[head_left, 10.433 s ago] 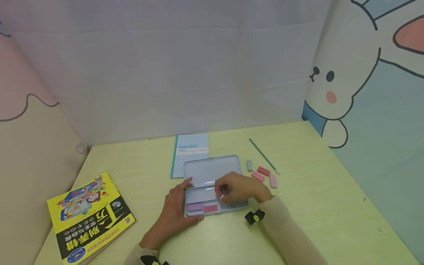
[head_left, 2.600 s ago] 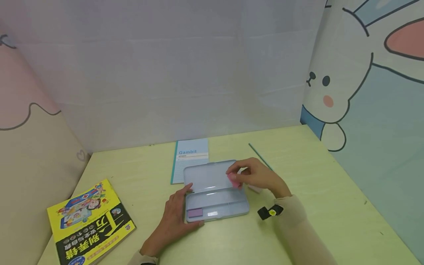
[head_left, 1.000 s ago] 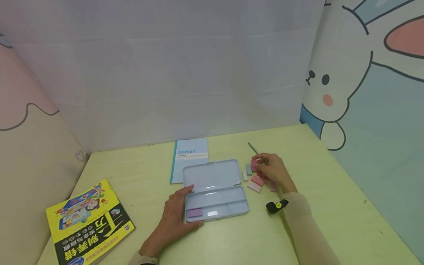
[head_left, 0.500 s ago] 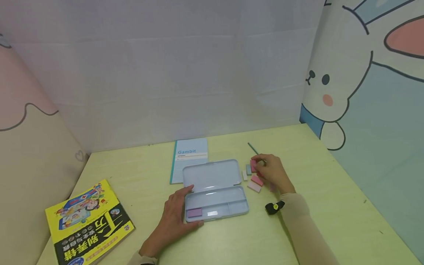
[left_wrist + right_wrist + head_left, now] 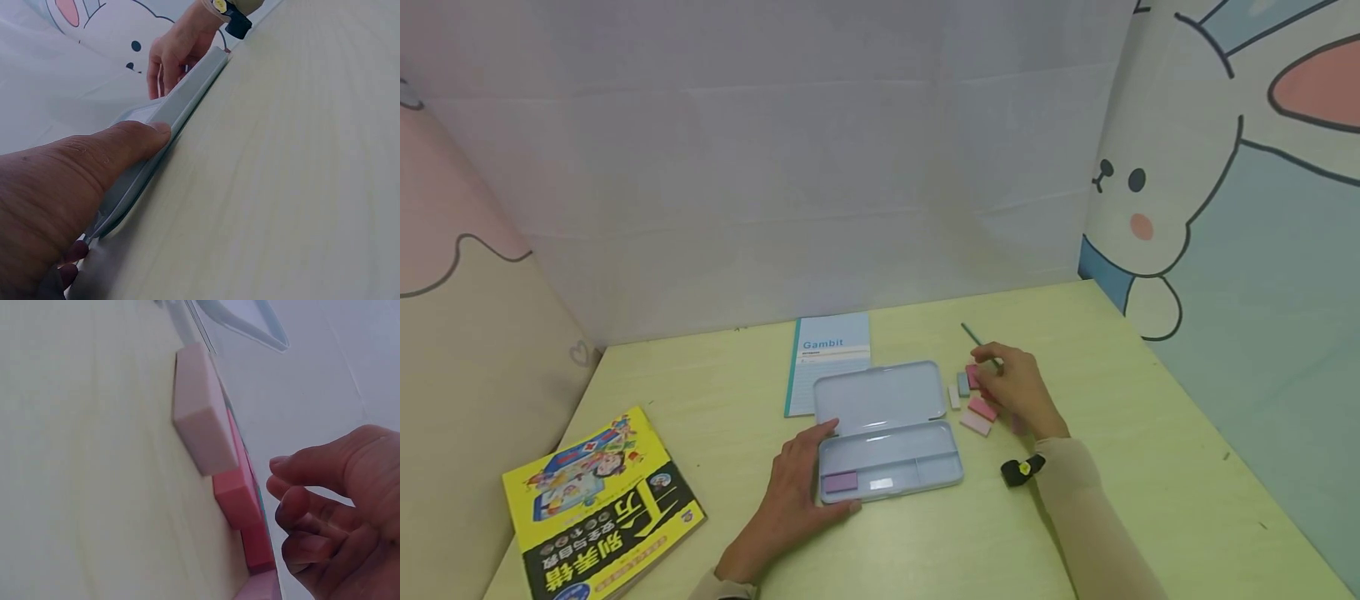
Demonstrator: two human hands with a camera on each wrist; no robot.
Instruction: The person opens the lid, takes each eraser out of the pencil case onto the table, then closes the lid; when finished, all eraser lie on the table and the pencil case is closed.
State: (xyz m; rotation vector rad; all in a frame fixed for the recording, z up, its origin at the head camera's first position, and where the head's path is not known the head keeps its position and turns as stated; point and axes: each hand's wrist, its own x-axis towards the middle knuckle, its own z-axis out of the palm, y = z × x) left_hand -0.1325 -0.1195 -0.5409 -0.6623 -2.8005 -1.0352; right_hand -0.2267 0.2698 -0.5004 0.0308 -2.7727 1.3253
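My left hand grips the left end of an open pale-blue pencil case, thumb along its front edge in the left wrist view. Inside the case's front left compartment lies a purple eraser. To the right, my right hand hovers over a group of erasers, fingers loosely bent with nothing between them in the right wrist view. A bright pink eraser lies at its fingertips, beside a grey-blue eraser and a white eraser. Nearer sit a pink eraser and a pale pink eraser. The hand partly covers others.
A green pencil lies behind the right hand, partly hidden by it. Under the case's raised lid is a blue-white "Gambit" notebook. A thick yellow-and-black book rests on the table's left side.
Erasers have come out of the case onto the table at right; only the purple one stays inside. Most recently my right hand let go of the bright pink eraser and rose slightly. My left hand stayed.
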